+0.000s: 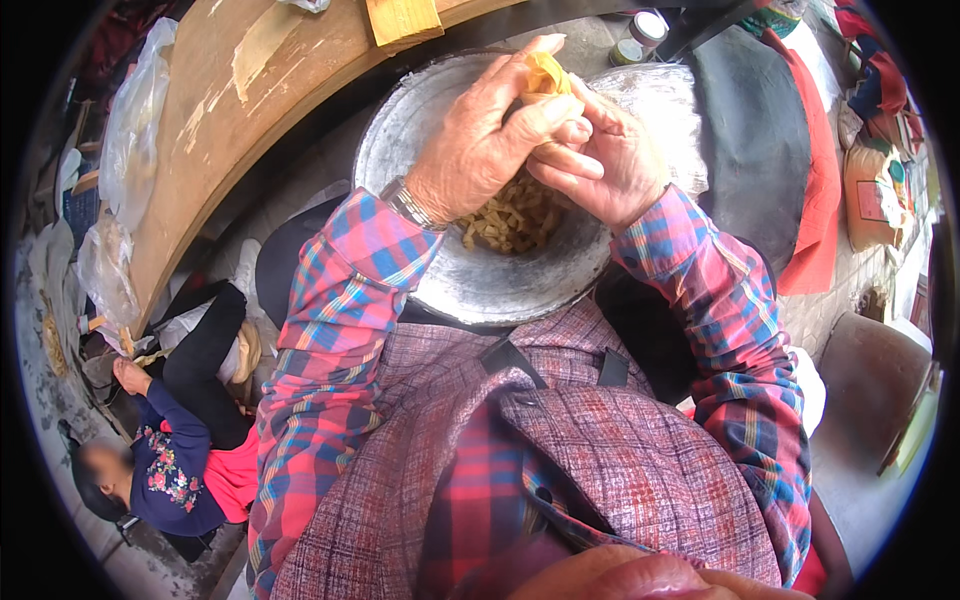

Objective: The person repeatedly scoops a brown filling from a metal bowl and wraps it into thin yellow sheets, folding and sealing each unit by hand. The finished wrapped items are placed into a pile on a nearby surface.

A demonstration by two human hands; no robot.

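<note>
Above a wide grey metal basin [487, 292], my left hand [472, 142] and my right hand [619, 165] meet with their fingers interlaced. A folded yellow strip [549, 73] sticks up between them, gripped by both hands. Its lower part is hidden by the fingers, and the material cannot be made out. Many small yellowish folded pieces [514, 217] lie in the bottom of the basin, below my hands. The basin sits at my lap, between my knees.
A curved-looking worn wooden tabletop [247, 112] runs along the left, with a yellow wood block [405, 21] on it. Clear plastic bags [135, 127] hang at its edge. Another person [180, 457] sits at lower left. Right stand a plastic-wrapped bundle [656, 105], a dark cloth [750, 150] and a sack [870, 199].
</note>
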